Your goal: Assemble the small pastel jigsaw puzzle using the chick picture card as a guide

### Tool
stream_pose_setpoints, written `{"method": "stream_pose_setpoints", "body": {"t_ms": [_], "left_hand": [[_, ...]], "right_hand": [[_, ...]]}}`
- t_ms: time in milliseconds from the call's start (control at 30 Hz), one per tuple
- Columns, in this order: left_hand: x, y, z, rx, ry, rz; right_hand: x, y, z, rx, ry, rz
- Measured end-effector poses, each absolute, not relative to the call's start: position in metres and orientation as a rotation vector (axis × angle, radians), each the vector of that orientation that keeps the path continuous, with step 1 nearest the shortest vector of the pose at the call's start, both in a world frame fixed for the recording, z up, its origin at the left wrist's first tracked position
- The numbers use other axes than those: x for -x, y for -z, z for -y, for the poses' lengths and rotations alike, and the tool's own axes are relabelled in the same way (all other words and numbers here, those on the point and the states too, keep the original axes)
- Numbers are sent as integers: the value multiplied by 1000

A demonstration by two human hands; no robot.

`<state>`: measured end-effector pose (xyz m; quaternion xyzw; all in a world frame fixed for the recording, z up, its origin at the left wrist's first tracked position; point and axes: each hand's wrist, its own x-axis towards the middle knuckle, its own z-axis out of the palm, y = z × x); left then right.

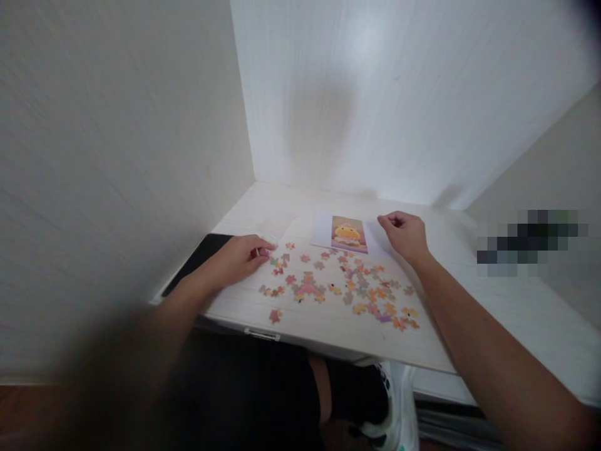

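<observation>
My left forearm comes in low from the near left edge of the desk point(516, 313), blurred where it is closest to me, and my left hand point(239, 257) lies palm down on the pale top with the fingers point(263, 249) drawn together at the tips; they seem to pinch something small and pale there, though I cannot tell whether it is a puzzle piece. My right forearm runs in from the near right corner, well apart from the left, and my right hand point(406, 235) rests on its heel farther in, the fingers curled loosely toward the palm and holding nothing that I can see. Between my two hands, and a little nearer to me than the right one, the loose puzzle pieces point(338, 288) lie scattered flat over the desk in pinks, oranges and greys, a few of them joined in a small cluster near the middle. Just beyond the pieces, close beside my right fingers on their left, the reference picture point(346, 233) lies flat, showing a yellow figure. Behind my left wrist a dark flat pad point(200, 258) lies against the left wall. Beyond everything the white walls meet in a corner.
</observation>
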<state>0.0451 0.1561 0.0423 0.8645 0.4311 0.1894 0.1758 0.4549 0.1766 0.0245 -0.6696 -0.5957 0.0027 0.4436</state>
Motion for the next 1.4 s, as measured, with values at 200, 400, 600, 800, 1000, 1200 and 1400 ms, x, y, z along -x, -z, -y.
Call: {"method": "stream_pose_setpoints", "body": {"t_ms": [200, 400, 600, 800, 1000, 1200, 1400], "left_hand": [[-40, -46, -157, -2451, -571, -1202], [-28, -49, -158, -2471, -450, -1178], [-27, -48, -157, -2370, -493, -1166], [-32, -51, -154, -2326, -491, -1193], [-29, -46, -155, -2302, -520, -1160], [-36, -50, -152, -2353, -504, -1173], [-52, -48, -144, -2567, -455, -1118]], "right_hand": [[-455, -25, -176, 1668, 7, 1477], [-454, -24, -177, 1675, -29, 1496], [-454, -22, -178, 1667, -48, 1492], [-454, -23, -176, 1669, -33, 1491], [-454, -23, -177, 1666, -40, 1516], [-452, -23, -176, 1653, -49, 1520], [-452, -23, -176, 1651, -60, 1507]]}}
